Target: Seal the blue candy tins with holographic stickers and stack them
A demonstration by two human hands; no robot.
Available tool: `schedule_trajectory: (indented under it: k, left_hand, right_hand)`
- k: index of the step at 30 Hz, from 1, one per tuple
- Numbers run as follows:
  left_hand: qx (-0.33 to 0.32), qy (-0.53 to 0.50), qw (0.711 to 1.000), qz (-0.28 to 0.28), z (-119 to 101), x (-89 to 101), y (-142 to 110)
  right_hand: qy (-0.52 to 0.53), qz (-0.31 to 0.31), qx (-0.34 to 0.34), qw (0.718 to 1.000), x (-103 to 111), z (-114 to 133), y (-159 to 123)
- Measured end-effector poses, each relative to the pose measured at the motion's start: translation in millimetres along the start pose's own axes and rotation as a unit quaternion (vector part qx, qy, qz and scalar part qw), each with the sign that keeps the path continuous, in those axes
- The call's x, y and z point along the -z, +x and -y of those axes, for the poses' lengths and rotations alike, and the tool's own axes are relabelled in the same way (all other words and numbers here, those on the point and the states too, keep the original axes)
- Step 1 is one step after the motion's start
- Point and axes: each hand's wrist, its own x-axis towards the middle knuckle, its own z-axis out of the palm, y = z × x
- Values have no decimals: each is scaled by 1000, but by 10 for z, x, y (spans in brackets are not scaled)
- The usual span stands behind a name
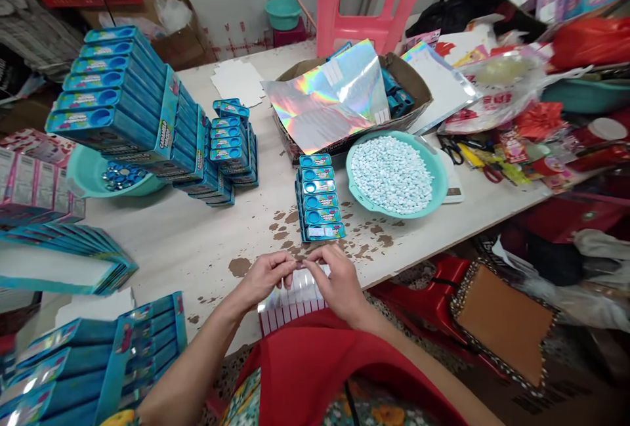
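Observation:
Near the table's front edge, my left hand (272,273) and my right hand (338,279) meet with fingertips pinched together. Between them is a small thin piece, too small to make out. Below the hands lies a shiny sheet of strip labels (290,308), partly covered by them. Just beyond stands a row of small blue candy tins (319,201), each with a round recess on top. The nearest tin (326,232) carries a pale strip on its top. To the right of the row is a turquoise basin (440,180) of pale blue candies (391,173).
Tall stacks of blue boxes (123,94) stand at left, with smaller tin stacks (231,140) beside them. A cardboard box (418,88) holds tins under a holographic sheet (339,94). Scissors (453,150) and bags lie right; a red stool (428,295) stands below the table edge.

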Motion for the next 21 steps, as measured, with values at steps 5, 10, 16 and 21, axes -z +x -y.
schedule_trajectory:
  k: [5,10,16,21]
  left_hand:
    - [-56,62,996,-44,-405,117,365]
    - [-76,40,995,-47,-412,197,796]
    - [-47,83,991,-98,-259,30,971]
    - [29,272,949,-159,-51,58,986]
  right_hand:
    - [-57,-147,-8,987,125,-99,337]
    - [-72,-203,-50,975,61,-372,656]
    - [-21,-236,-89,968,-16,-525,716]
    - [-11,-228,-100,969,9,-635,749]
